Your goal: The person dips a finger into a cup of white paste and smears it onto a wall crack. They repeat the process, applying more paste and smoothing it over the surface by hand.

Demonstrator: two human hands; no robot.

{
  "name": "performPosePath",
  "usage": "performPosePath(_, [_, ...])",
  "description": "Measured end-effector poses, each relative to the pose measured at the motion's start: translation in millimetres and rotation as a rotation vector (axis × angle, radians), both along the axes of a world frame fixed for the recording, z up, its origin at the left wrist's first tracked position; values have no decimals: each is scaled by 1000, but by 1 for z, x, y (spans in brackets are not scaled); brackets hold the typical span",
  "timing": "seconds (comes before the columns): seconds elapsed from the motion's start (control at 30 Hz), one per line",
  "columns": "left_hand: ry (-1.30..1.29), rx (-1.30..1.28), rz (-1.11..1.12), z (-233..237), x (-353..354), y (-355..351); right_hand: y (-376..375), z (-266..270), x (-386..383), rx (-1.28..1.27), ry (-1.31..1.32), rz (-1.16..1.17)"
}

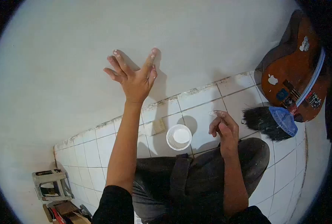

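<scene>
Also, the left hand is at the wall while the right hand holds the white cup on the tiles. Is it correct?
No, the head view shows the right hand apart from the white cup on the tiles; the left hand is at the wall.

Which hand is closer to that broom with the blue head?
The right hand. It is beside the broom, on its black-bristle side; the left hand is much farther off, up by the wall, fingers spread.
</scene>
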State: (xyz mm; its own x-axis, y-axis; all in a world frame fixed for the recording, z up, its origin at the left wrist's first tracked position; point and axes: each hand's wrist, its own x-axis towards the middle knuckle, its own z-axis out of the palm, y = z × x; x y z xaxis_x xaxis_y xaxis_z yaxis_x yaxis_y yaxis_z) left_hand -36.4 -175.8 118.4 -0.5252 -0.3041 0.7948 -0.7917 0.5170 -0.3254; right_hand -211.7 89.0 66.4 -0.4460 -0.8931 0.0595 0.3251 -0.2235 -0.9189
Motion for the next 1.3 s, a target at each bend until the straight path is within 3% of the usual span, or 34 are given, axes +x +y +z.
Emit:
performPosePath(0.23, [-64, -55, -113, 5, 10, -1, -1, 1, 4, 22, 7, -9])
performPosePath(0.3, [-198, -65, -207, 14, 12, 5, -3, 3, 2, 6, 15, -20])
performPosePath(0.43, [-157, 46, -128, 27, 3, 5, -3, 4, 5, 52, 14, 11])
performPosePath(0.67, [-121, -103, -203, 22, 1, -3, -3, 1, 2, 74, 3, 1])
performPosePath(0.83, [-485, 11, -248, 20, 33, -6, -3, 1, 1, 41, 10, 7])
performPosePath(0.93, [-558, 145, -275, 18, 44, -7, -4, 1, 1, 40, -5, 7])
performPosePath(1.13, [-748, 134, -321, 21, 51, -16, -3, 2, 1, 47, 9, 16])
performPosePath(1.3, [-618, 167, -353, 26, 41, -1, -3, -2, 2, 30, 13, 16])
